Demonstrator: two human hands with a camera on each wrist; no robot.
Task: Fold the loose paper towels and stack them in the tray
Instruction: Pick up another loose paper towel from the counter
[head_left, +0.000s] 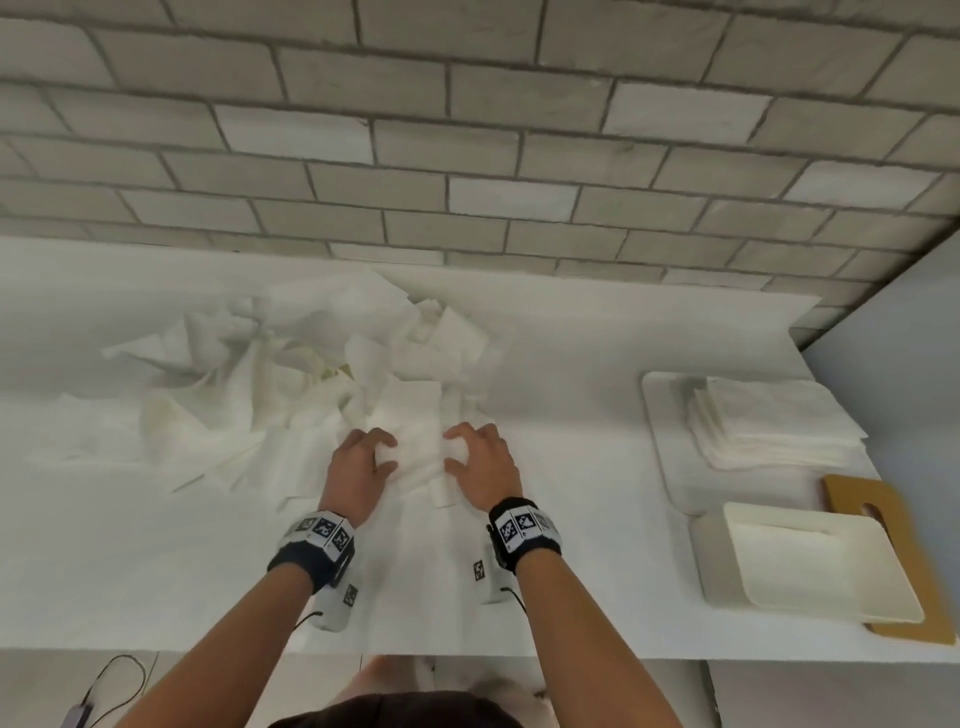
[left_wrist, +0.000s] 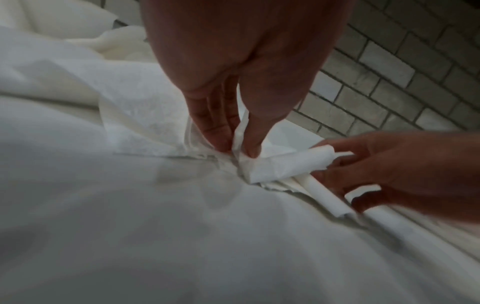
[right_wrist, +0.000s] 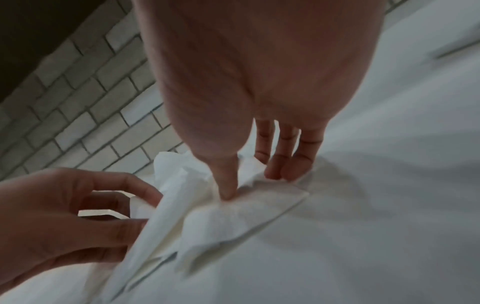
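Pinching one paper towel (head_left: 418, 457) at the centre of the head view, I hold it with both hands: my left hand (head_left: 358, 470) grips its left edge between thumb and fingers, as the left wrist view shows at its centre, and my right hand (head_left: 480, 465) pins its right side, thumb pressed down on the sheet and fingertips (right_wrist: 285, 170) resting on its far edge in the right wrist view. The two hands sit close together, parted only by the bunched sheet between them. This towel lies on the white worktop (head_left: 571, 597) just below the heap of loose towels (head_left: 270, 374), which fills the middle left of the head view. At the right of that view, the tray (head_left: 655, 415) already carries a stack of folded towels (head_left: 769, 426); below it sit a cream dish (head_left: 810, 566) and a brown board (head_left: 852, 493). I judge the sheet very light, limp and easily torn, with no stiffness to keep a shape unaided, so it will crumple if I drag it and may cling to its neighbours in the heap. The better hold, in my judgement, is at two corners of one edge, drawn apart gently to flatten it before creasing, with flat fingers then pressing the fold against the worktop. Whether this sheet is single or doubled I cannot tell.
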